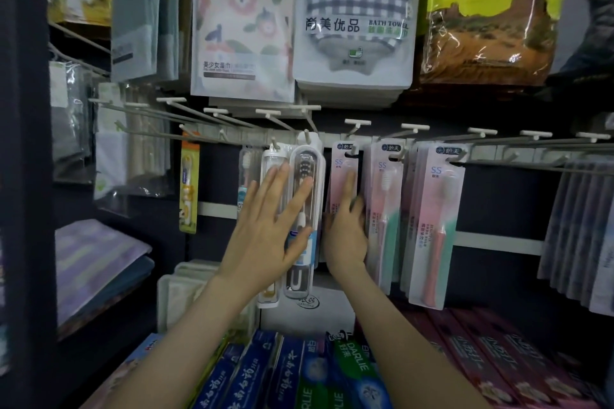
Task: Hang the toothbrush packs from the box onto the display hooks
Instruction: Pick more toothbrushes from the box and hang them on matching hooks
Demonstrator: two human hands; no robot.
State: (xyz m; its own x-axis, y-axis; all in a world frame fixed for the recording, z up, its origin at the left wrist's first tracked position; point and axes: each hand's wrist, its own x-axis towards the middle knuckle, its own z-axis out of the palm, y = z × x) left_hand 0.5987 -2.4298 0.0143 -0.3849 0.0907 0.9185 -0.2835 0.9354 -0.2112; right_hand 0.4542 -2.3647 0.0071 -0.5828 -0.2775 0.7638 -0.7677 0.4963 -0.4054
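Several toothbrush packs hang from a row of white display hooks (357, 123). My left hand (269, 229) lies flat with fingers spread against a clear hard-case toothbrush pack (307, 163) hanging at the centre. A second clear pack (270, 159) hangs just left of it, partly behind my fingers. My right hand (347, 229) presses against a pink SS toothbrush pack (342, 169), fingers pointing up along it. More pink and green SS packs (435, 229) hang to the right. A yellow pack (189, 183) hangs at the left. No box of packs can be made out.
Towel packs (355, 20) and a yellow bag (491, 10) hang above the hook row. Toothpaste boxes (292, 372) fill the shelf below. Several hooks (535, 134) at the right and upper left carry nothing. Folded cloths (96, 256) lie on a left shelf.
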